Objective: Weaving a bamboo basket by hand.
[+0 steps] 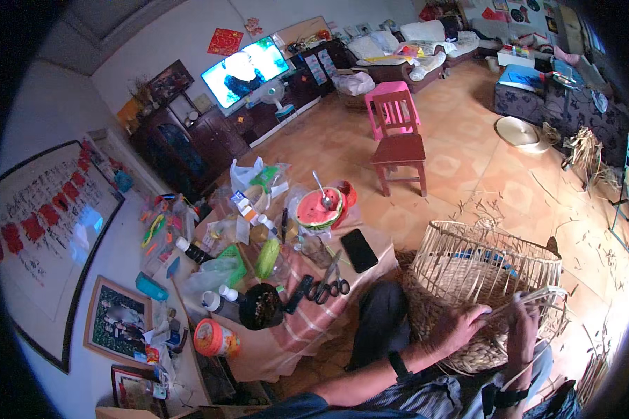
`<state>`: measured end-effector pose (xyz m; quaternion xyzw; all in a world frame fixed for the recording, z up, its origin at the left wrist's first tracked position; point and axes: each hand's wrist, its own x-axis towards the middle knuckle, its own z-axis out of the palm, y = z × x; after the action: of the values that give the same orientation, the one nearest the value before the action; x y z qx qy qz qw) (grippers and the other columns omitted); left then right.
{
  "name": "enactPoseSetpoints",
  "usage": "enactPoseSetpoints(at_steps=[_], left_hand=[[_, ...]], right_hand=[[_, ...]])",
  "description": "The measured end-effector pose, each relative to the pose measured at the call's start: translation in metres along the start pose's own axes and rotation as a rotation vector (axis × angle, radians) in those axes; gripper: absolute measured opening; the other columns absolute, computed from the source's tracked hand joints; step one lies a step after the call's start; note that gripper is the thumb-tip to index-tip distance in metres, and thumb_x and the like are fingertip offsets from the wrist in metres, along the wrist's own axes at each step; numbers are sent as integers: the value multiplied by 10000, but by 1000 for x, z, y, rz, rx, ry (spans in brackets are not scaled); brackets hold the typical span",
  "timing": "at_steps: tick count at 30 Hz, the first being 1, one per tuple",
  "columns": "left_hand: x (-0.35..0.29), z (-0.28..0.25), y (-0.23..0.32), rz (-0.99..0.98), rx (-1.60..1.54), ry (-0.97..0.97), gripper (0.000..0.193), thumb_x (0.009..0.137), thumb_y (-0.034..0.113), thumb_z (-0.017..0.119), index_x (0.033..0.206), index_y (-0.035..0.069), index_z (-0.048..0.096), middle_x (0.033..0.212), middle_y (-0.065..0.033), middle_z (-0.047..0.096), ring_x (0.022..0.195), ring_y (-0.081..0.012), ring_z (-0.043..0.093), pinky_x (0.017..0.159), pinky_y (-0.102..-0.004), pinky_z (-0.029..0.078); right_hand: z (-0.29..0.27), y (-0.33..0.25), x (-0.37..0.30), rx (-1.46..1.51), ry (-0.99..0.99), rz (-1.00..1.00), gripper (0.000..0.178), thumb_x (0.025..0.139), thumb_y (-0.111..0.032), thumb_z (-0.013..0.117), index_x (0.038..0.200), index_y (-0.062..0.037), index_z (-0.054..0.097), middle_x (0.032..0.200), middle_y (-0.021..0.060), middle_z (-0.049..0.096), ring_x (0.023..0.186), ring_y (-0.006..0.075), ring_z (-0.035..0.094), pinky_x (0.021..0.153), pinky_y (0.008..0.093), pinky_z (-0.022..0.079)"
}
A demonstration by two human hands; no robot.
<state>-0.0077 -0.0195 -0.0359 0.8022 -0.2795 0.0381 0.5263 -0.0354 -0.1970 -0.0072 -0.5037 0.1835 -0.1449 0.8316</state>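
A large woven straw basket (pixel 433 297) leans against my legs. Its lower wall is densely plaited, while upright stakes form an open lattice up to the rim. At the near side of the rim, my left hand (pixel 460 329) is closed, with thumb and fingers pinching a pale straw strand. Close to its right, my right hand (pixel 523 322) has its fingers bent round the same straw strand (pixel 514 302), part of a bundle looping out over the basket's right side. Fingertip detail is small and partly hidden. Both wrists wear dark bands.
Left of me, a cloth-covered table holds a phone (pixel 358 251), scissors (pixel 326 288), cut watermelon (pixel 320 208) with a spoon, bottles and an orange-lidded jar (pixel 215 338). A wooden chair (pixel 400 150) stands ahead. Straw scraps litter the floor; a straw bundle (pixel 586 155) rests at right.
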Motion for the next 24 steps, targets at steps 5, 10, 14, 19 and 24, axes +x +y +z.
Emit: enactPoseSetpoints(at_steps=[5, 10, 14, 19, 24], left_hand=[[-7, -5, 9, 121, 121, 60, 374, 863, 53, 744, 1226, 66, 654, 1076, -153, 725, 949, -332, 715, 828, -408, 579], [-13, -13, 25, 271, 662, -143, 430, 905, 58, 540, 1332, 15, 565, 1277, -198, 605, 972, -355, 699, 812, -395, 580], [-5, -21, 32, 225, 661, -235, 489, 892, 73, 531, 1376, 11, 541, 1177, -193, 607, 936, -343, 694, 784, -401, 579], [3, 0, 16, 296, 463, -23, 383, 897, 71, 543, 1272, -2, 558, 1102, -212, 615, 873, -349, 693, 708, -416, 570], [7, 10, 12, 250, 405, 8, 278, 930, 51, 518, 1198, -10, 562, 1015, -209, 625, 810, -356, 686, 640, -410, 556]], right_hand=[[-2, -6, 18, -92, -85, 97, 197, 980, -223, 706, 949, -50, 618, 689, -15, 564, 594, 80, 514, 540, 249, 404], [-7, -6, 49, -626, -268, -274, 254, 971, -199, 706, 837, 6, 636, 786, 35, 643, 721, 123, 590, 636, 302, 496], [30, -29, 48, -1447, -168, -467, 143, 862, -132, 721, 821, -12, 655, 776, 186, 677, 716, 328, 684, 615, 403, 520], [46, -28, 30, -1383, -134, -967, 206, 826, -182, 654, 716, -20, 591, 716, 199, 603, 667, 402, 626, 579, 480, 462], [39, -14, 47, -1513, -171, -818, 157, 821, -164, 642, 723, -43, 660, 723, 176, 641, 666, 379, 655, 575, 472, 485]])
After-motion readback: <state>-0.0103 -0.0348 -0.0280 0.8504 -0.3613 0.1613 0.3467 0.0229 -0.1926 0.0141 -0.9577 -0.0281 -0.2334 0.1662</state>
